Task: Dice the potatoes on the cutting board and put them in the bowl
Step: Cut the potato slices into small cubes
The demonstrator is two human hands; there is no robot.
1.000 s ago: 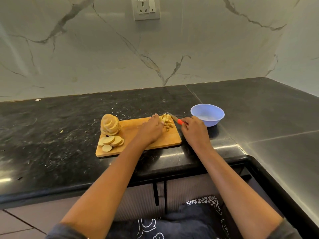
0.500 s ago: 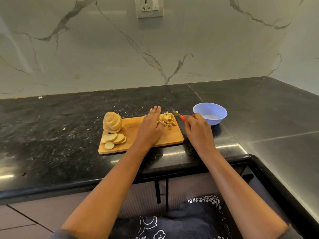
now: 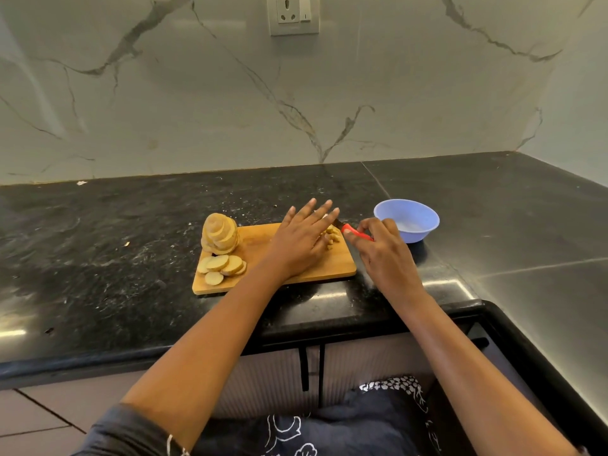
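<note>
- Two hands are working over the board [image 3: 329, 269], which is lying on the worktop [image 3: 131, 245] near its front edge.
- Left hand [image 3: 301, 238] is hovering palm down over the board's right half, fingers straight and fanned apart, gripping nothing. I cannot tell whether it is touching the dice.
- Dice [image 3: 333, 237] are sitting in a small heap at the board's far right corner, partly hidden under the left hand.
- Right hand [image 3: 383, 256] is clamping the knife [image 3: 358, 233] by its red handle, thumb and curled fingers round it, just off the board's right edge.
- Blade [image 3: 336, 221] is pointing left over the dice; most of it is hiding behind the left fingertips.
- Stack [image 3: 220, 233] of cut potato rounds is leaning at the board's far left corner.
- Slices [image 3: 223, 265] are lying flat and overlapping at the board's near left corner, just in front of the stack.
- Bowl [image 3: 409, 220], pale blue, is standing on the worktop near the board's far right corner, apart from it, with the right hand's knuckles showing in front of its left rim.
- Socket [image 3: 293, 14] is sitting high on the marble wall [image 3: 197, 110] that is rising from the worktop's back edge.
</note>
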